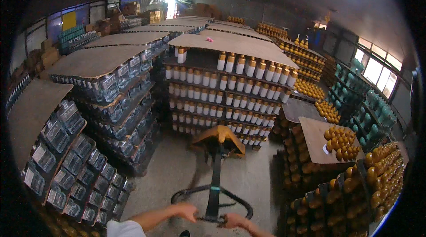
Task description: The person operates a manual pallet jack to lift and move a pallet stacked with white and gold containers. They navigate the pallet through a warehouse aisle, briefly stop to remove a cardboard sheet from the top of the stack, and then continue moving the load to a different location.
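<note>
My left hand (187, 211) and my right hand (234, 220) are both closed on the looped handle of a pallet jack, one on each side of its middle. The jack's black shaft (216, 179) runs away from me to its yellow body (220, 136) on the floor. Just beyond that body rises a tall stack of white bottles with gold upper parts (240, 66), layered between dark sheets and topped by a brown board (248, 47). The jack's forks are hidden from view. A small pink thing (209, 39) lies on the board.
Stacks of clear glass bottles (55, 136) line the left side. On the right stand layers of amber-gold bottles (381, 179), with a loose group (341, 143) on a board (313, 141). Teal bottles (370, 110) rise behind them near a window. Grey floor (255, 177) surrounds the jack.
</note>
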A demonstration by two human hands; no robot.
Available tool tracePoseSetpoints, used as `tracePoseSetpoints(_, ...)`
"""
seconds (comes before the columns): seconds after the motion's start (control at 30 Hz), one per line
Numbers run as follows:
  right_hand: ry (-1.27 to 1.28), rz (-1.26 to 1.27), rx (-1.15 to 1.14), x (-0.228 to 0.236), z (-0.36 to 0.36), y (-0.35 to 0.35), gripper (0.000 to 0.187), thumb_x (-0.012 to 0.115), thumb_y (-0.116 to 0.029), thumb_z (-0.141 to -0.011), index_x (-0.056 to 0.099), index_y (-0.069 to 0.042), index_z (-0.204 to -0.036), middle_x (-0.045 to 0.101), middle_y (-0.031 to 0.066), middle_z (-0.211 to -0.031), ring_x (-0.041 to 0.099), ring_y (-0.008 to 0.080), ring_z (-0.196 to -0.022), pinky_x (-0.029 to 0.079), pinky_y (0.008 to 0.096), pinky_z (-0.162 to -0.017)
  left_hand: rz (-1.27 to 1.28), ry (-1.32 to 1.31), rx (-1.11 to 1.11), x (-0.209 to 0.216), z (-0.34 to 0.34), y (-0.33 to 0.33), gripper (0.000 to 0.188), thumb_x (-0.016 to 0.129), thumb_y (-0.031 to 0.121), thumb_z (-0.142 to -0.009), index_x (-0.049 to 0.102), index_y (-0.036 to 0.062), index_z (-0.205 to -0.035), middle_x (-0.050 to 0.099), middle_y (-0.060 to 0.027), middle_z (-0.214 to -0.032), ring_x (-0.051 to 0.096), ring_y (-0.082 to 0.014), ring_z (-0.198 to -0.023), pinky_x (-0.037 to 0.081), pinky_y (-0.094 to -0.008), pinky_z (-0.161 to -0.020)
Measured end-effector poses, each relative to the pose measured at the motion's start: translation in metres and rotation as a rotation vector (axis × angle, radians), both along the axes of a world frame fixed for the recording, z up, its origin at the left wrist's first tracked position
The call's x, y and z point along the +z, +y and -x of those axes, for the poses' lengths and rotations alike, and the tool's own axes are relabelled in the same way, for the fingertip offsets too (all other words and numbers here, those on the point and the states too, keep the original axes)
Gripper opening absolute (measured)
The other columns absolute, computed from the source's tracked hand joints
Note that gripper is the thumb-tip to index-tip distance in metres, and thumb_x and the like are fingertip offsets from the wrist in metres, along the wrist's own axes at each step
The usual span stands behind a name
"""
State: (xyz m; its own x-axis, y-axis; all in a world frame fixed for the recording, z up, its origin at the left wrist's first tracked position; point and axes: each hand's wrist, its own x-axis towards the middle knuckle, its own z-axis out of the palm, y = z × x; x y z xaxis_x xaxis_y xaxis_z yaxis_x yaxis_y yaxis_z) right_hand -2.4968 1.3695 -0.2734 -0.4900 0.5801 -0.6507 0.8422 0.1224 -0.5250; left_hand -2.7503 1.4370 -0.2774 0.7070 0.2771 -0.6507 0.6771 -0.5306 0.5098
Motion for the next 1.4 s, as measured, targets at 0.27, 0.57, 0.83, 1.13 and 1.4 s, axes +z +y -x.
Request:
tracePoseSetpoints(0.27, -0.053, -0.852, -0.200, 0.171, -0.025, 0.104, 0.045, 0.066, -0.051, -0.071, 0.063, -0.010, -0.087, 0.064, 0.0114, -0.075, 0.063, 0.0316, -0.071, 0.050, 0.0418, -0.063, -0.699, -0.541, 0.279, 0.149, -0.015, 0.119, 0.054, 0.074, 0.049, -0.060, 0.062, 0.0085, -0.094, 0.062, -0.0112, -0.085, 0.060, -0.0291, -0.081, 0.047, -0.0395, -0.068)
tracePoseSetpoints(0.57, 0.067, -1.782, -0.297, 0.230, -0.056, 0.251, 0.047, 0.073, -0.052, -0.062, 0.060, -0.008, -0.072, 0.055, 0.0066, -0.068, 0.056, 0.0272, -0.066, 0.042, 0.0368, -0.058, -1.222, -1.037, 0.337, 0.222, -0.046, 0.246, 0.052, 0.075, 0.038, -0.067, 0.056, 0.0091, -0.106, 0.055, -0.0089, -0.102, 0.052, -0.0291, -0.098, 0.039, -0.0415, -0.085)
tracePoseSetpoints(0.83, -0.042, -1.918, -0.783, 0.246, -0.072, 0.422, 0.021, 0.054, -0.020, -0.087, 0.059, -0.003, -0.077, 0.055, 0.0099, -0.077, 0.051, 0.0290, -0.080, 0.036, 0.0381, -0.080, -0.819, -1.121, 0.290, 0.242, 0.006, 0.414, 0.069, 0.068, 0.035, -0.079, 0.036, 0.0087, -0.135, 0.039, -0.0159, -0.134, 0.035, -0.0327, -0.127, 0.034, -0.0411, -0.101)
tracePoseSetpoints(1.13, -0.086, -1.900, -0.825, 0.267, -0.091, 0.547, 0.025, 0.045, -0.022, -0.091, 0.054, -0.003, -0.077, 0.048, 0.0083, -0.075, 0.047, 0.0266, -0.080, 0.033, 0.0356, -0.081, -0.743, -1.186, 0.398, 0.264, 0.057, 0.611, 0.027, 0.067, 0.015, -0.080, 0.061, 0.0006, -0.102, 0.058, -0.0095, -0.100, 0.060, -0.0163, -0.083, 0.050, -0.0278, -0.069)
tracePoseSetpoints(1.4, -0.051, -1.990, -0.841, 0.271, -0.097, 0.617, 0.028, 0.043, -0.023, -0.091, 0.055, -0.005, -0.074, 0.050, 0.0081, -0.076, 0.047, 0.0252, -0.082, 0.033, 0.0366, -0.082, -0.838, -0.993, 0.530, 0.335, 0.079, 0.782, 0.024, 0.062, 0.012, -0.081, 0.061, 0.0000, -0.102, 0.058, -0.0118, -0.101, 0.062, -0.0210, -0.083, 0.050, -0.0318, -0.076)
